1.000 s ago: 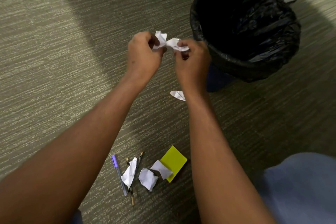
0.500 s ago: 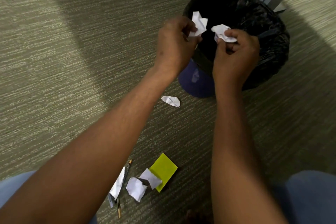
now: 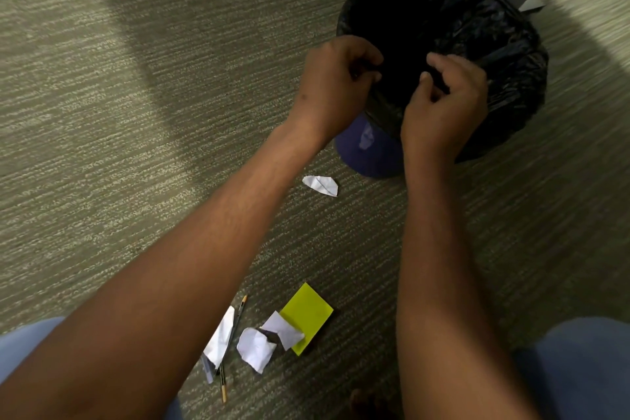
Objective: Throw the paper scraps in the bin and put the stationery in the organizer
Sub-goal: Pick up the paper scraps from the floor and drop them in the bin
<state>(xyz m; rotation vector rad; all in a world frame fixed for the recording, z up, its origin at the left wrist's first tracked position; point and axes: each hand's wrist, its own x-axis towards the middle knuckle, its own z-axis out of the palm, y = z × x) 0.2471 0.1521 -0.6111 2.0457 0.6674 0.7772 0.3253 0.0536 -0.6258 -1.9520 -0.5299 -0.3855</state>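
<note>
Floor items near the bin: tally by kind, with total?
White paper scraps: 4
Pencils: 2
Yellow sticky pad: 1
Total: 7
A pen may lie hidden under the left arm.

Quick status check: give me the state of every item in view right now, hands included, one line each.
Left hand: over bin rim, fingers curled, no paper visible.
Right hand: over bin, fingers curled, no paper visible.
Bin: upright, open, black liner.
Lone scrap: on carpet beside bin.
Three scraps: on carpet.
Yellow notepad: flat, partly covered.
Pencil: on carpet, under a scrap.
</note>
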